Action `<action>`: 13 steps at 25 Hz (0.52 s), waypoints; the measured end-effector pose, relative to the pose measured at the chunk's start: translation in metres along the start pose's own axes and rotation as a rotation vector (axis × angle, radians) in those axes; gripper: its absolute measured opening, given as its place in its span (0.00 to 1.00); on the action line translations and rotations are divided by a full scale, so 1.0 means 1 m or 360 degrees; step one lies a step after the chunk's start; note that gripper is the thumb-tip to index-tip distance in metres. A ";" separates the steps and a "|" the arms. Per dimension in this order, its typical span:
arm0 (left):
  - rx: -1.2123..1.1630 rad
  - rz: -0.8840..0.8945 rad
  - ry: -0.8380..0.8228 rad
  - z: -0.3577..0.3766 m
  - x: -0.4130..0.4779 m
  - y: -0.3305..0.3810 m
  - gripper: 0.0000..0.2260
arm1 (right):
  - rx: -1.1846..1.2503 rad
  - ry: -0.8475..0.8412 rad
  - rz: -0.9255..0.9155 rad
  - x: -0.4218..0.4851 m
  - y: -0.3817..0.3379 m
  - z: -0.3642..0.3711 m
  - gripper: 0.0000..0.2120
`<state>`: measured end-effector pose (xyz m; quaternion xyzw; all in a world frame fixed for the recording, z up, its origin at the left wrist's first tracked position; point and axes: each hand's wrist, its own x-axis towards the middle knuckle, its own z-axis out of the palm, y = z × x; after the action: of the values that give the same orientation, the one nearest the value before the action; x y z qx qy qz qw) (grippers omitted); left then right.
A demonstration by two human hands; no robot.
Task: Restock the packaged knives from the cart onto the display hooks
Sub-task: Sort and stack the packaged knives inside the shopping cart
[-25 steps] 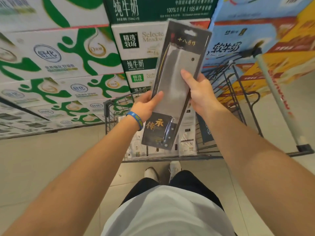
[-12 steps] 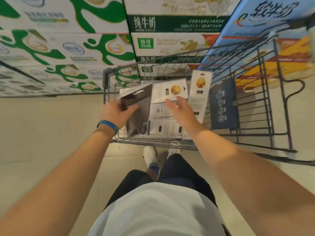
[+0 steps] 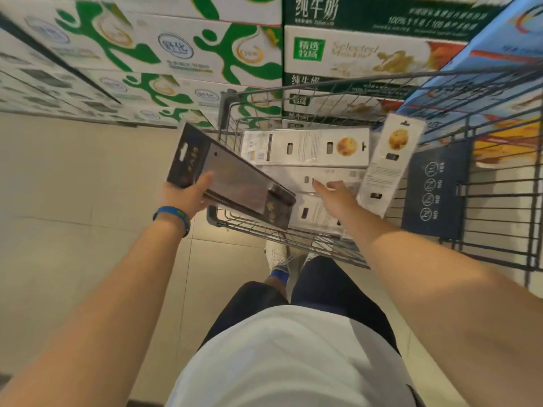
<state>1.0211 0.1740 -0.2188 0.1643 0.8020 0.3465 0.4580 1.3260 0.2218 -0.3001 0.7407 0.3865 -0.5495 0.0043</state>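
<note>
A grey wire shopping cart (image 3: 323, 84) stands on a beige tiled floor (image 3: 73, 186), in front of stacked milk cartons printed in green and white (image 3: 176, 54). The left hand (image 3: 183, 198), with a blue wristband (image 3: 173, 215) on its wrist, grasps a long dark card package holding a broad steel cleaver (image 3: 232, 177). The thumb lies across the package's top face near the end with the hang hole, and the fingers are hidden beneath. This package is tilted. Its hang-hole end is raised outside the cart's left edge and its handle end dips over the cart's near-left corner, clear of the packs below. Inside the cart lie several white card knife packages. One long white pack with a round yellow picture (image 3: 305, 146) lies flat along the far edge, and more lie overlapped nearer the person. A narrow white pack with the same yellow picture (image 3: 388, 163) leans upright toward the right side, just beside a dark blue panel with white round symbols (image 3: 435, 189). The right hand (image 3: 338, 195) is released, its fingers stretched forward over the middle white packs and holding nothing. Motion blur hides whether the fingertips touch them. Below are the person's white shirt, dark trousers and white shoes.
</note>
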 end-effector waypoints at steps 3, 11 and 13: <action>-0.0006 -0.0109 -0.0051 -0.015 -0.009 -0.031 0.08 | -0.0112 -0.0233 -0.0205 -0.010 -0.026 0.030 0.32; 0.0253 -0.0475 0.0065 -0.046 -0.015 -0.058 0.11 | -0.0296 -0.0423 -0.0274 -0.020 -0.010 0.043 0.25; 0.0787 -0.0137 0.0361 -0.038 -0.004 -0.039 0.11 | -0.0357 -0.0454 -0.0278 -0.018 -0.002 0.043 0.26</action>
<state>0.9931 0.1293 -0.2312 0.1972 0.9146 0.1365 0.3256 1.2884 0.1951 -0.3014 0.6140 0.5035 -0.6006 0.0938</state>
